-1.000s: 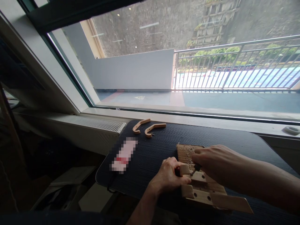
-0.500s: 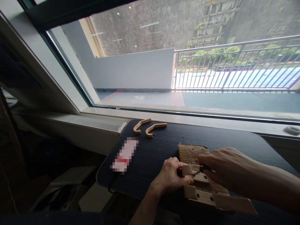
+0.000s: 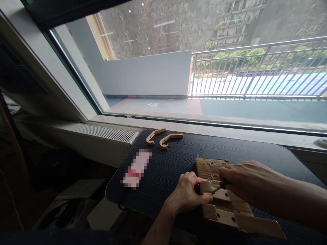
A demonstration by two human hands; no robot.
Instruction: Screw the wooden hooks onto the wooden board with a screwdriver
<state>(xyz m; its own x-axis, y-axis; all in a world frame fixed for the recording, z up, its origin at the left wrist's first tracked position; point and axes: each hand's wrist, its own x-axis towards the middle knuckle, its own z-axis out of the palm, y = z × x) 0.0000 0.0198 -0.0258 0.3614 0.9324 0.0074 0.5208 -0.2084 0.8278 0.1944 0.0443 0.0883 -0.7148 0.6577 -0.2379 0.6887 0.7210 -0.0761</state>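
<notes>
A wooden board (image 3: 208,162) with small bits scattered over it lies on the dark table. Two wooden hooks rest across it. My left hand (image 3: 187,190) pinches the curled end of the farther wooden hook (image 3: 205,186) between thumb and fingers. My right hand (image 3: 241,175) is wrapped round the dark handle of a screwdriver (image 3: 217,188), whose shaft slants down to a hole in that hook beside my left thumb. Closer to me, the other wooden hook (image 3: 226,217) shows dark holes, and its long end sticks out past the board to the right.
Two more wooden hooks (image 3: 171,137) lie at the table's far left, with small screws by the nearer one. A blurred pink item (image 3: 138,168) lies at the left edge of the table (image 3: 176,160). A white radiator (image 3: 109,132) and window stand beyond.
The view has shifted slightly, so the whole scene sits a little differently. Both hands keep their holds on the hook and the screwdriver, with its tip at the same hole.
</notes>
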